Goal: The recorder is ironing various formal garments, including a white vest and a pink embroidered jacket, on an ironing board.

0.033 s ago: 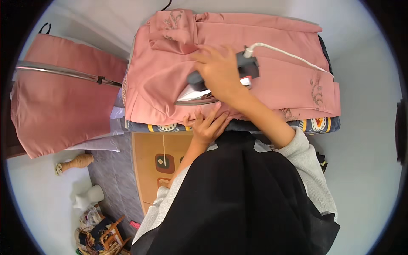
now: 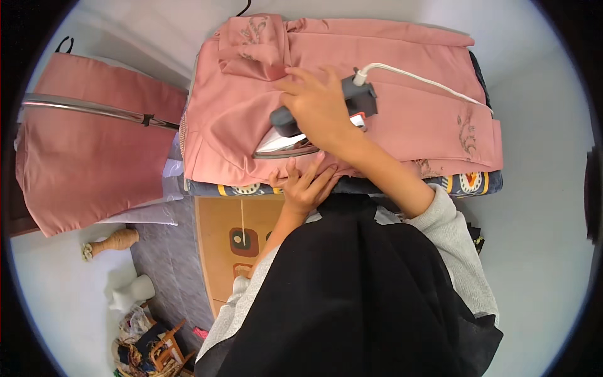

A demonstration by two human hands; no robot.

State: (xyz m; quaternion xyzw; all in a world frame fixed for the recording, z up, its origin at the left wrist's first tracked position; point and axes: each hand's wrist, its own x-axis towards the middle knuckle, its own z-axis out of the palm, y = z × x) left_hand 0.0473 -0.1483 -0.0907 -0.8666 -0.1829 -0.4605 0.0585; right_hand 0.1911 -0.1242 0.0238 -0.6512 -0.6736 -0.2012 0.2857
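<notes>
A clothes iron (image 2: 286, 122) with a dark grey handle and shiny metal body lies on a pink satin garment (image 2: 408, 116), its narrow tip pointing left. My right hand (image 2: 320, 116) is closed around the iron's handle, hiding its middle. Just below the iron, at the garment's near edge, my left hand (image 2: 305, 188) rests on the cloth with its fingers stretched out and spread. The pink cloth is rumpled to the left of the iron. From the iron's back end a white cord (image 2: 421, 81) runs right across the garment.
Under the garment is a dark patterned padded board (image 2: 471, 185). Another pink cloth (image 2: 103, 151) hangs at the left by a metal rail (image 2: 88, 105). On the lower left are a woven vase (image 2: 119, 239), a white bust form (image 2: 135, 291) and a wooden stool (image 2: 168, 353).
My right hand and the iron have slid slightly left and a little nearer to me. My left hand stays almost in place.
</notes>
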